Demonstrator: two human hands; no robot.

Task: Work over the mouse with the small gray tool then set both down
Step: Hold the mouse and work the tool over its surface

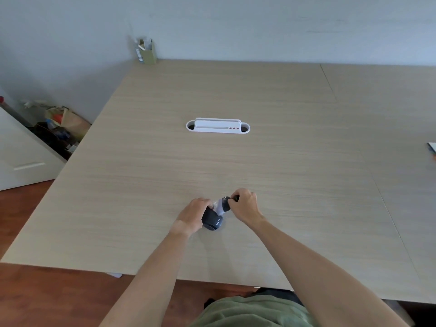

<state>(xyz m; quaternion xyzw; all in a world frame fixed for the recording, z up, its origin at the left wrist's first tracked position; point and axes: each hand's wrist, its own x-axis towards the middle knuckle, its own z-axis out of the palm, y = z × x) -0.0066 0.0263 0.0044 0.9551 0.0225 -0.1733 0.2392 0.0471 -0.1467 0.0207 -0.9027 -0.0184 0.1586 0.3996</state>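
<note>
A dark mouse (212, 220) is held tilted just above the wooden table (236, 156), near its front edge. My left hand (194, 214) grips the mouse from the left side. My right hand (245, 205) is closed on a small gray tool (224, 205) with a dark end, and the tool's pale tip meets the front of the mouse. My fingers hide the exact spot where the tool touches.
A white cable tray (217, 126) is set into the middle of the table. A green pen holder (147, 51) stands at the back left corner by the wall. Bags and clutter (61, 128) lie on the floor at the left. A flat object (432, 147) pokes in at the right edge.
</note>
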